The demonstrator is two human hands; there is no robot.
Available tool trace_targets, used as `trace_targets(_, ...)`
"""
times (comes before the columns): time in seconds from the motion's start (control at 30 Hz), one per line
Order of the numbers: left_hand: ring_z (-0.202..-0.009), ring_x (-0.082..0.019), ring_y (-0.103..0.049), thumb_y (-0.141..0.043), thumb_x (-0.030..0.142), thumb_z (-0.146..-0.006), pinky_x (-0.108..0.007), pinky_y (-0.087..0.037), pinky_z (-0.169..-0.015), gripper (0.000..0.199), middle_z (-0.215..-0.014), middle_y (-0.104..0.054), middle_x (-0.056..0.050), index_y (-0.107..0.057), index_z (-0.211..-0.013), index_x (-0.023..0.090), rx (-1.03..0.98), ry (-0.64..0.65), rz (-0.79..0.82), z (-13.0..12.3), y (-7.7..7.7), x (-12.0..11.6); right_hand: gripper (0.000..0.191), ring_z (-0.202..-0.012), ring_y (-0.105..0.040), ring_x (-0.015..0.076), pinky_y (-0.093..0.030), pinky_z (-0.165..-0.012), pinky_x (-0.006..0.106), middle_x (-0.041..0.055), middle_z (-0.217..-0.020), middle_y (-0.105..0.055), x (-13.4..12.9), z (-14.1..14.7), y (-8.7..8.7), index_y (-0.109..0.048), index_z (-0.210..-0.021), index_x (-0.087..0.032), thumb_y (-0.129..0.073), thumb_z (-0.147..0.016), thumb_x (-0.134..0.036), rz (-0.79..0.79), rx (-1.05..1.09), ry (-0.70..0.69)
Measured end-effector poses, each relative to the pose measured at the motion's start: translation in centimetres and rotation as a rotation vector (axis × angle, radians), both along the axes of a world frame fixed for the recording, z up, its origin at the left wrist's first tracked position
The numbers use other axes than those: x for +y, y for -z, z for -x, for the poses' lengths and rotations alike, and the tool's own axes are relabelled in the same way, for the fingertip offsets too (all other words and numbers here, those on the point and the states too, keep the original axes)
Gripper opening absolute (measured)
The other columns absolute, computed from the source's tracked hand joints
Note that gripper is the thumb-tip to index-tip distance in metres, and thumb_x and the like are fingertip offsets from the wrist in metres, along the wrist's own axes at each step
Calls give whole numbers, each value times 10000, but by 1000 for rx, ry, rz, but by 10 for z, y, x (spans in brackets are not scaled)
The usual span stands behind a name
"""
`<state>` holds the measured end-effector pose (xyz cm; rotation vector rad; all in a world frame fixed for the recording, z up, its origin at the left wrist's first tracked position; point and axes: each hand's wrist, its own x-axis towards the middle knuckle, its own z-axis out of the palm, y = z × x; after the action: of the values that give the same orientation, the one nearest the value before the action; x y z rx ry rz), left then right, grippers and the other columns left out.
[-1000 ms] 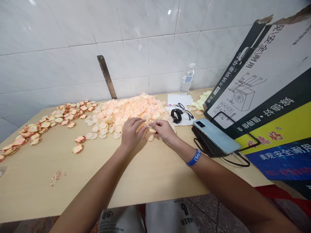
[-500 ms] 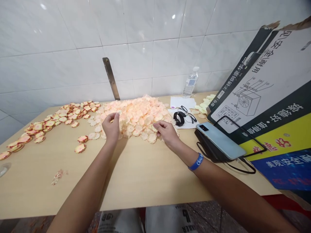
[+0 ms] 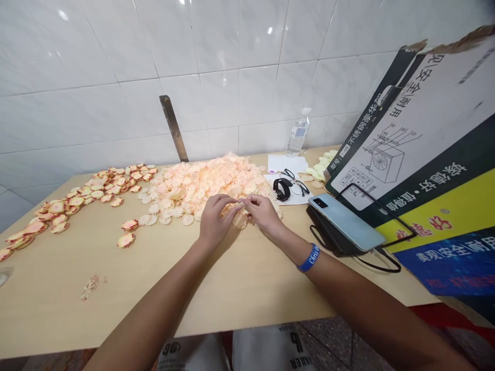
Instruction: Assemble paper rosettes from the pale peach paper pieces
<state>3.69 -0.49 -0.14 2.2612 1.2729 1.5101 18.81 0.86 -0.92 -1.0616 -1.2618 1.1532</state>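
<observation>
My left hand point(image 3: 216, 219) and my right hand point(image 3: 263, 215) meet in front of a heap of pale pink, flower-shaped discs with jagged edges point(image 3: 216, 178). The fingertips of both are pinched close together. Something small and pale seems to be between them, but the fingers mostly cover it, so I cannot make out what it is. The right wrist wears a blue wristband point(image 3: 309, 257). Left of the heap lie thicker stacks of yellowish discs with red edges point(image 3: 96, 188), and two such stacks point(image 3: 126, 240) sit nearer me.
Right of the heap are black-framed glasses point(image 3: 296, 181), a black watch-like band point(image 3: 282, 189) and white paper point(image 3: 288, 163). A water bottle point(image 3: 298, 135) stands behind. A light blue phone point(image 3: 346, 221) and a large printed carton point(image 3: 417, 154) take up the right side. Scraps point(image 3: 89, 287) lie front left.
My left hand has moved right and slightly down from the heap's left part to meet my right hand. The right hand has hardly moved. The view has shifted a little.
</observation>
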Motion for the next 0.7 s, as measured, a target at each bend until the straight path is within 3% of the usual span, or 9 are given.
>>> trace_targets(0.17, -824, -181, -629, -659, 304, -818, -311, -489, -744, 112, -846, -694, -46, -693, -804, 199, -110, 75, 235, -8, -5, -4, 466, -444, -370, 82, -277, -415, 234, -48, -500, -415, 0, -1, 0, -538, -567, -177, -696, -685, -599, -6, -43, -19)
trace_targets(0.37, -718, -158, -619, -634, 350, -779, -264, -469, -660, 189, -741, -688, -25, -677, -738, 171, -385, -11, 468, 3, -13, 4, 363, -424, -369, 89, -270, -416, 239, -60, -472, -424, 0, 1, -1, -564, -641, -190, -696, -700, -523, 9, -16, -110)
trace_targets(0.57, -640, -140, -554, -602, 361, -779, -243, -436, -601, 223, -647, -624, -1, -642, -671, 170, -449, -158, 368, 16, -15, 15, 291, -441, -360, 96, -283, -440, 245, -57, -472, -421, -3, 5, -1, -515, -604, -206, -631, -755, -425, -50, -85, -92)
trace_targets(0.7, -693, -160, -581, -504, 377, -848, -266, -483, -651, 258, -697, -626, -23, -622, -755, 167, -579, -433, 259, 46, -15, 32, 283, -458, -364, 102, -274, -454, 249, -52, -472, -415, 3, -2, 3, -510, -602, -205, -626, -754, -413, -54, -88, -49)
